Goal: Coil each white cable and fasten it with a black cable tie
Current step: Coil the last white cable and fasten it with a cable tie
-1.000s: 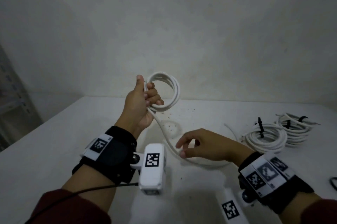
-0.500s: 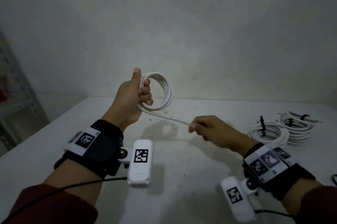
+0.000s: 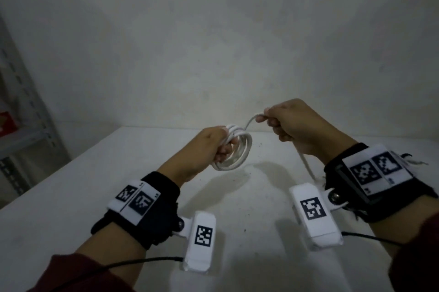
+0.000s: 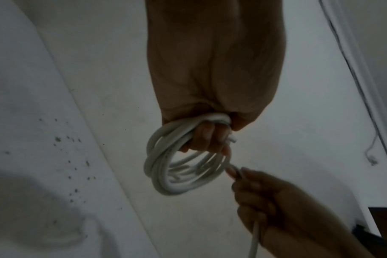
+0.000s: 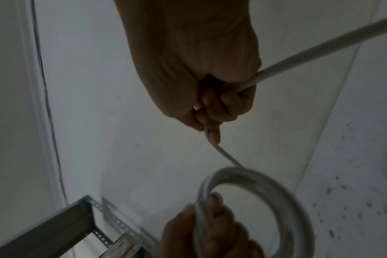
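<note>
My left hand (image 3: 213, 146) grips a coil of white cable (image 3: 240, 151) of several loops, held above the white table (image 3: 71, 196). The left wrist view shows the fingers curled through the coil (image 4: 177, 162). My right hand (image 3: 289, 125), a little higher and to the right, holds the free strand of the same cable (image 3: 250, 121) in a fist. The strand runs from the coil up into the fist and out below it (image 3: 307, 165) toward the table. In the right wrist view the strand (image 5: 320, 45) passes through the curled fingers (image 5: 219, 108) down to the coil (image 5: 265, 192).
A grey metal shelf rack (image 3: 21, 106) stands at the left beside the table. Dark specks (image 3: 256, 146) dot the tabletop near the wall. A thin black wire (image 3: 130, 264) trails from the left wrist camera. The coiled cables at the right are hidden behind my right wrist.
My right hand has risen from table height to above the coil, carrying the strand up and over. My left hand has turned and lowered, tipping the coil downward.
</note>
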